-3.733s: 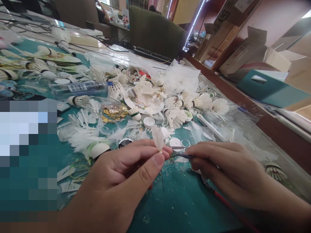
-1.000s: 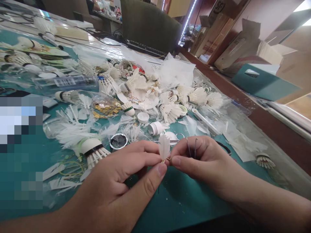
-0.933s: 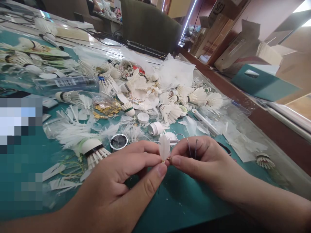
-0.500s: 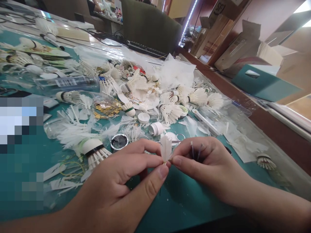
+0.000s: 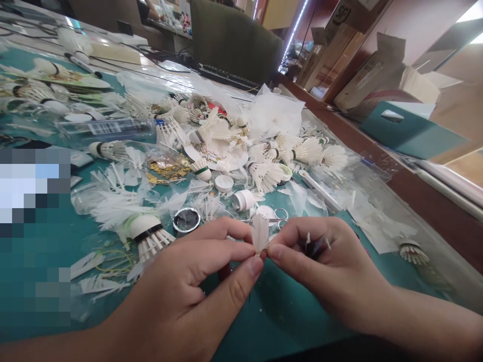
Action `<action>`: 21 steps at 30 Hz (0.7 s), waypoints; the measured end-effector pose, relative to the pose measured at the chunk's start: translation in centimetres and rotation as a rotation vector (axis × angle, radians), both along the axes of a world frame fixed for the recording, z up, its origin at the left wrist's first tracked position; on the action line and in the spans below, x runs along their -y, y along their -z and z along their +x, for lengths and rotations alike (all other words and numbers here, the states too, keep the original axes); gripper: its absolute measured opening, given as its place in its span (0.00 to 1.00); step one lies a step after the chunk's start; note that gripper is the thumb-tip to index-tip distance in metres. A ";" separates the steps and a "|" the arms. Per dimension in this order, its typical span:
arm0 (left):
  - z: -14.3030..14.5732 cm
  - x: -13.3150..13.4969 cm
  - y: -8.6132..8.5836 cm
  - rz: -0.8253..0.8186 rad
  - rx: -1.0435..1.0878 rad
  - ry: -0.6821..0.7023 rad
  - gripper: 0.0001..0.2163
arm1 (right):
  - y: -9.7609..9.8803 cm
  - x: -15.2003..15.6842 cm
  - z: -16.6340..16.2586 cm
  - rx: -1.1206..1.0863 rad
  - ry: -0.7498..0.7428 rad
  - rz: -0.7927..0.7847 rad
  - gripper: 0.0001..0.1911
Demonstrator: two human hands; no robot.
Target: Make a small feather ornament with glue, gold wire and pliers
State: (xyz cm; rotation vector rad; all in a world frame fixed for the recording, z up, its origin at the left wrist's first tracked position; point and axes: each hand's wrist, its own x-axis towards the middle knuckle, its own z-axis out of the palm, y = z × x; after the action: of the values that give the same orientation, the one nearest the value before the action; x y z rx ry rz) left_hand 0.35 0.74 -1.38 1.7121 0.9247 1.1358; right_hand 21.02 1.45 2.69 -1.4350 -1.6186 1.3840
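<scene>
My left hand (image 5: 196, 281) pinches the base of a small white feather (image 5: 260, 232) between thumb and forefinger, holding it upright over the teal mat (image 5: 287, 311). My right hand (image 5: 324, 266) meets it from the right, its thumb and forefinger pinched at the feather's base. A dark tool, likely tweezers (image 5: 315, 245), is tucked in the right palm with its tips poking up. A shuttlecock with a black band (image 5: 149, 235) lies just left of my left hand.
A heap of shuttlecocks (image 5: 264, 161), loose feathers and plastic bags covers the middle of the table. A small metal tin (image 5: 186, 220), white caps (image 5: 243, 199) and small scissors (image 5: 277, 216) lie beyond my hands. A teal box (image 5: 407, 133) and cardboard boxes stand at right.
The right hand turned the tweezers back into its palm and brought its fingertips up to the feather's base. In the last second both hands have hardly moved.
</scene>
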 end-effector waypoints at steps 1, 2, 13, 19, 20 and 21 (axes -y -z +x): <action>0.0 0.0 0.0 0.009 -0.007 0.003 0.13 | 0.0 0.1 0.0 0.004 0.003 0.011 0.15; 0.0 0.0 0.1 0.018 -0.014 0.002 0.13 | 0.0 0.1 0.0 0.010 0.006 0.018 0.14; 0.0 0.4 -0.1 0.050 -0.024 0.018 0.13 | -0.2 0.2 0.0 0.015 -0.009 0.049 0.11; -0.1 0.5 0.2 0.083 -0.055 -0.016 0.14 | 0.1 0.1 0.1 -0.054 -0.020 0.046 0.14; -0.1 0.6 0.3 0.083 -0.062 -0.017 0.14 | 0.1 0.1 0.1 -0.069 -0.023 0.041 0.15; -0.1 0.6 0.4 0.083 -0.063 -0.014 0.14 | 0.2 0.1 0.0 -0.080 -0.025 0.035 0.15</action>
State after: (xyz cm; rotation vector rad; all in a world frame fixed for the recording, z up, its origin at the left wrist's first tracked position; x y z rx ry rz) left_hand 0.21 0.10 -1.74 1.8203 0.9406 1.1490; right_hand 21.06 1.39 2.50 -1.3263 -1.6072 1.4022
